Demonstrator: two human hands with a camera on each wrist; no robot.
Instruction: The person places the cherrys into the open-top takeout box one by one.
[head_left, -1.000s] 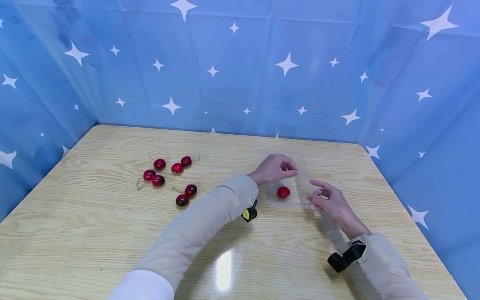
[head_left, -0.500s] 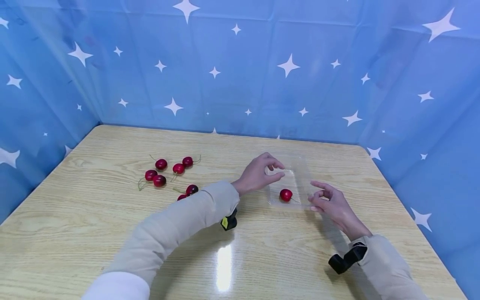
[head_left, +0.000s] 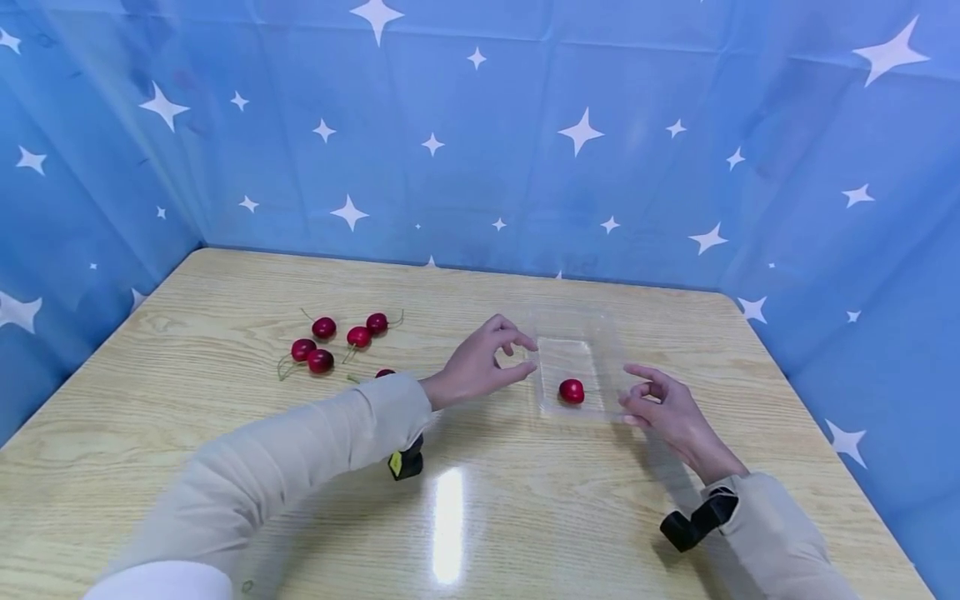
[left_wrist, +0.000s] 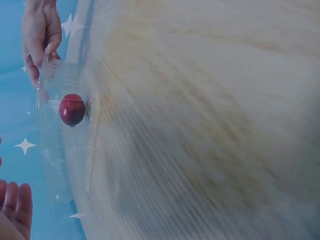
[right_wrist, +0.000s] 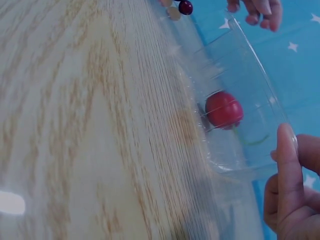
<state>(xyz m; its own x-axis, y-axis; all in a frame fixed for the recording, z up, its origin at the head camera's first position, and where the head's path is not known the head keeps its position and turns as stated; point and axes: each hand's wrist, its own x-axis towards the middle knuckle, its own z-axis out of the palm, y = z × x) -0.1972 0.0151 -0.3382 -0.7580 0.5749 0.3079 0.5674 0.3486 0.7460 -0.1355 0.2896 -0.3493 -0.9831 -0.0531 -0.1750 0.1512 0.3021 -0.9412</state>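
A clear plastic box (head_left: 566, 357) lies on the right half of the table with one red cherry (head_left: 572, 392) inside, near its front side. My right hand (head_left: 675, 417) pinches the box's rim at the right; in the right wrist view the thumb and fingers (right_wrist: 287, 170) close on its edge, and the cherry's green stem shows through the wall. Just off the box's left side is my left hand (head_left: 480, 362), fingers spread loosely with nothing between them. The left wrist view catches only part of that hand's fingers (left_wrist: 17, 202) at its border.
Several dark red cherries (head_left: 320, 361) with stems lie in a loose group on the left of the wooden table (head_left: 525, 500). My left sleeve (head_left: 300, 458) partly covers the nearest ones. Behind the table hangs a blue curtain (head_left: 450, 183) with white stars.
My left hand has drawn back leftward from over the box, and its fingers have parted. The cherry stays in the box, slightly turned. My right hand keeps its place at the rim.
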